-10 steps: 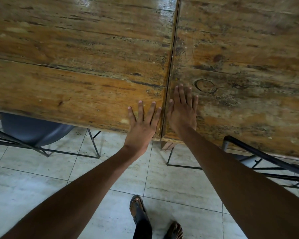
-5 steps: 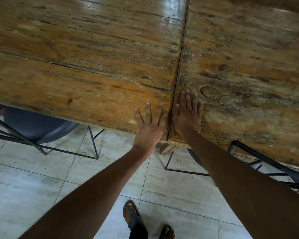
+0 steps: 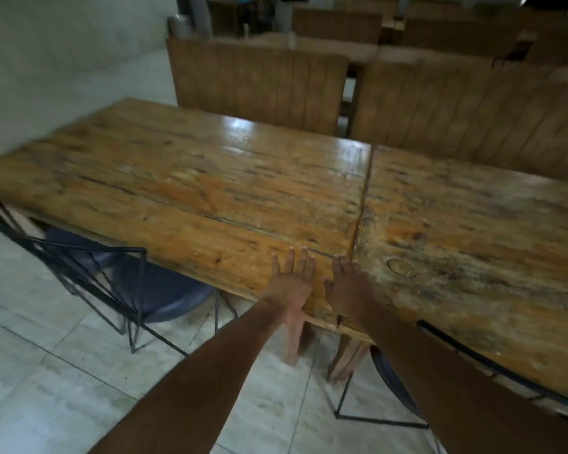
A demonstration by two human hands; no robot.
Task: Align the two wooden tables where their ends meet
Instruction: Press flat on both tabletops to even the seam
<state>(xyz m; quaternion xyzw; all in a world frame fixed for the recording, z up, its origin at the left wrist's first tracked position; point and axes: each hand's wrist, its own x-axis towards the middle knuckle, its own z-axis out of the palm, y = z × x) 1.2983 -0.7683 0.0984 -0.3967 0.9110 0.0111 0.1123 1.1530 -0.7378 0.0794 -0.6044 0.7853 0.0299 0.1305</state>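
Note:
Two worn wooden tables stand end to end. The left table and the right table meet at a thin dark seam running away from me. My left hand lies flat, fingers spread, on the left table's near corner. My right hand lies flat across the seam at the near edge, fingers apart, holding nothing. At the near edge the two tabletops sit almost level, with a small notch where they join.
A dark blue chair with a black wire frame is tucked under the left table. Another black-framed chair sits under the right table. Wooden bench backs stand beyond the tables. Pale floor tiles lie below.
The view has lifted, so the whole tabletops and benches beyond now show. Both hands stay flat by the seam; the right hand has shifted slightly left onto it.

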